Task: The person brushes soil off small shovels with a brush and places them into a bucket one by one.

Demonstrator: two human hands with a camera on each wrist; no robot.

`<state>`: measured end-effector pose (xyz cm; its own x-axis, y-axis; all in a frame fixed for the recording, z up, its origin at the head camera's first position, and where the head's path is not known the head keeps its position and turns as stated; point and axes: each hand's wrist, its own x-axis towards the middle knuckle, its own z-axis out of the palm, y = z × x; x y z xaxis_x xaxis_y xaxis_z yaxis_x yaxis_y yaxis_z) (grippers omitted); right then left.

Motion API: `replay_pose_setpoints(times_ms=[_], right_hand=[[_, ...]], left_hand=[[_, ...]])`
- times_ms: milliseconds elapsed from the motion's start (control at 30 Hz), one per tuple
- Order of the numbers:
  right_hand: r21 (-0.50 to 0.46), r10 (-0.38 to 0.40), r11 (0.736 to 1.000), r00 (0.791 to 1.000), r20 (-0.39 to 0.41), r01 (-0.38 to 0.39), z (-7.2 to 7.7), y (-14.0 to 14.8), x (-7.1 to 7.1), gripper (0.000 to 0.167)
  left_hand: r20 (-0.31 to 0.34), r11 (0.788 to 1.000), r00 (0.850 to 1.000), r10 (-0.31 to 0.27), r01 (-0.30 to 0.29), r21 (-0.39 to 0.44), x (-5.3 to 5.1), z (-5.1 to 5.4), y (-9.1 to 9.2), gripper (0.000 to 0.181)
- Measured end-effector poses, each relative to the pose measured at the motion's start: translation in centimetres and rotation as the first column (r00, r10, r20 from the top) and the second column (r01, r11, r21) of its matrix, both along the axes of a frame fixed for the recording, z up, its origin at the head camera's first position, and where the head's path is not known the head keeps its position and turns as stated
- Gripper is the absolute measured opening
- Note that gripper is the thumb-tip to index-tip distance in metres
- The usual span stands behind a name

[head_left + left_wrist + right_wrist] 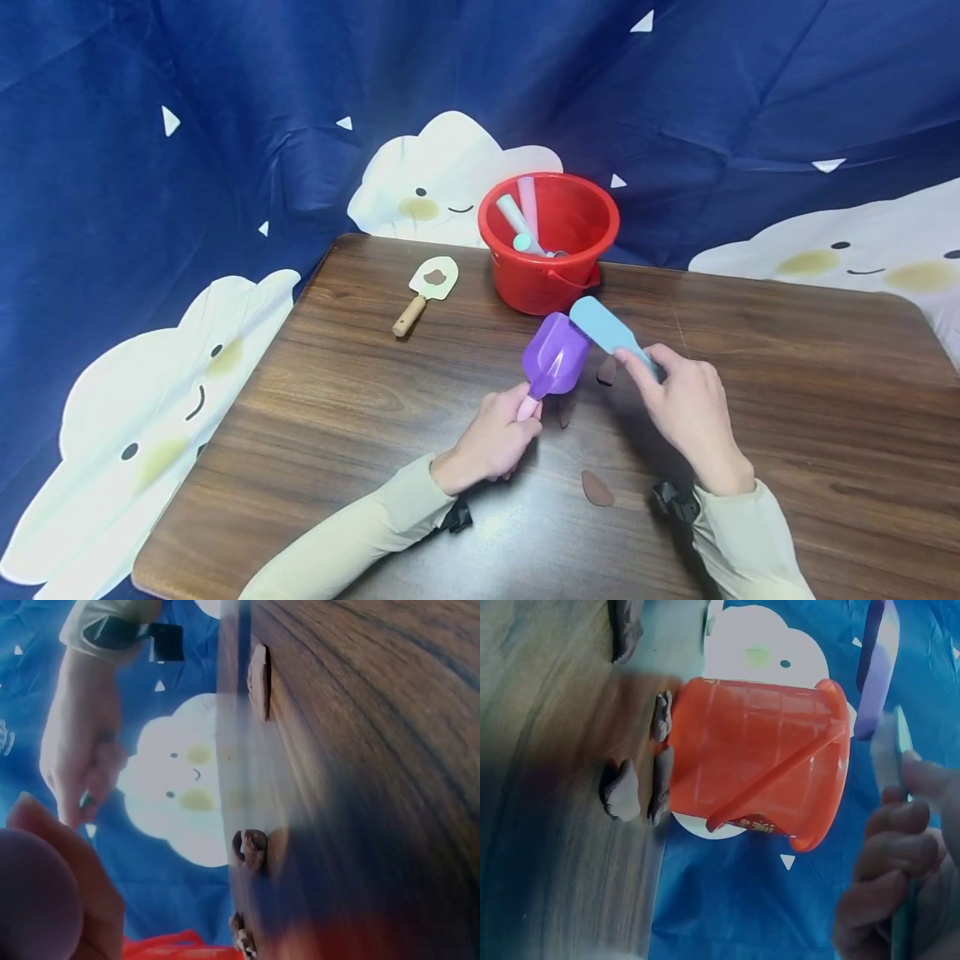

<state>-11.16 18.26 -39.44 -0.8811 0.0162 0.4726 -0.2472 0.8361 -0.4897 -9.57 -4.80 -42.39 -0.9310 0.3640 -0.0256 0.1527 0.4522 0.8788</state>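
My left hand (489, 435) grips the pink handle of a purple toy scoop (553, 357), raised over the table in front of the bucket. A light blue brush (602, 325) is in my right hand (686, 408), thumb along its handle; pale bristles blur in the right wrist view. The brush head is at the scoop's front right edge; whether they touch I cannot tell. Below lie several brown flat pieces, one (606, 371) under the brush, one (564, 410) by the scoop handle and one (597, 488) nearer me. The left wrist view shows the scoop's rounded handle end (37, 896).
A red bucket (525, 283) stands at the table's back edge, with pink and mint tool handles (516, 215) inside. Left of it lies a pale trowel (442, 268) with a wooden handle. Behind the brown table (315, 417) hangs a blue cloud-print cloth (300, 67).
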Motion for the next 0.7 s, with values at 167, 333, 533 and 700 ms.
replay_pose_setpoints(times_ms=[167,333,533,700], right_hand=[[0.006,-0.011,1.000,1.000,-0.011,0.011,0.3,-0.5,0.3,0.025],[0.089,0.138,0.987,0.989,-0.058,-0.133,0.7,-1.7,0.8,0.019],[0.179,0.234,0.961,0.966,-0.108,-0.212,1.4,-2.7,1.3,0.021],[0.183,0.182,0.970,0.975,-0.124,-0.158,1.7,-2.6,1.1,0.022]], left_hand=[[-0.109,0.997,0.994,-0.014,0.005,-0.082,-0.3,-0.1,-0.1,0.009],[-0.156,0.992,0.987,-0.028,0.008,-0.126,-0.4,-0.1,-0.1,0.004],[-0.198,0.983,0.980,-0.035,-0.002,-0.184,-0.2,0.1,-0.1,0.005],[-0.240,0.970,0.968,-0.066,0.006,-0.242,0.0,-0.2,-0.2,0.003]])
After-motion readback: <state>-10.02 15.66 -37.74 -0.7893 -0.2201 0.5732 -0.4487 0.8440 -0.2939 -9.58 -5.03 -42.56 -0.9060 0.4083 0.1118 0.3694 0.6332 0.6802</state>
